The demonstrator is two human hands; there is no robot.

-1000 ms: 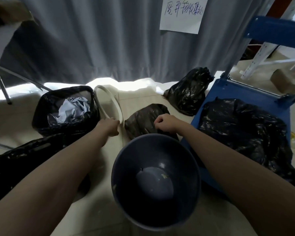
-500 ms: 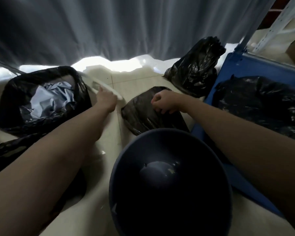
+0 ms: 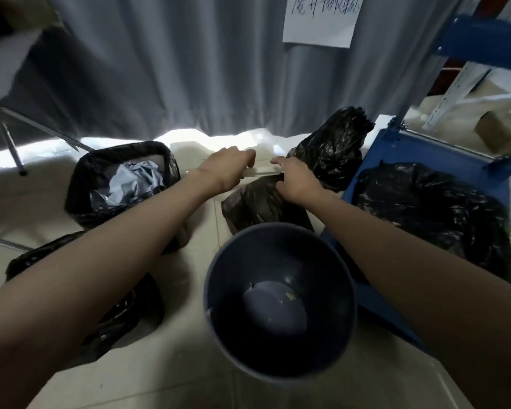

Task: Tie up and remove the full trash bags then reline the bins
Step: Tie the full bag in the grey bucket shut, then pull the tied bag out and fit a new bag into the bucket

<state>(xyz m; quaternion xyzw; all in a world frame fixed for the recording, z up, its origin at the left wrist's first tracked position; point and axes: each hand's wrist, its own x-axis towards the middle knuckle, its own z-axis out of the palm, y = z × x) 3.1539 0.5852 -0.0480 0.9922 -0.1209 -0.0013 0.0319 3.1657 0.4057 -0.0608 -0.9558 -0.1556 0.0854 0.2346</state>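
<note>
Both hands meet on a pale ring (image 3: 261, 172) held above a flat black bag (image 3: 260, 203). The left hand (image 3: 229, 165) curls its fingers around it; the right hand (image 3: 295, 180) rests on it (grip unclear). The unlined grey bin (image 3: 279, 302) stands nearest, with 1 lined bin (image 3: 121, 184) on the left.

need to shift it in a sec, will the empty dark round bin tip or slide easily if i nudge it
Probably slides easily: the round bin looks like thin plastic, unlined, with only scraps inside, on smooth floor tile. A push at its wide rim might tip it, since it narrows toward the base.
</note>
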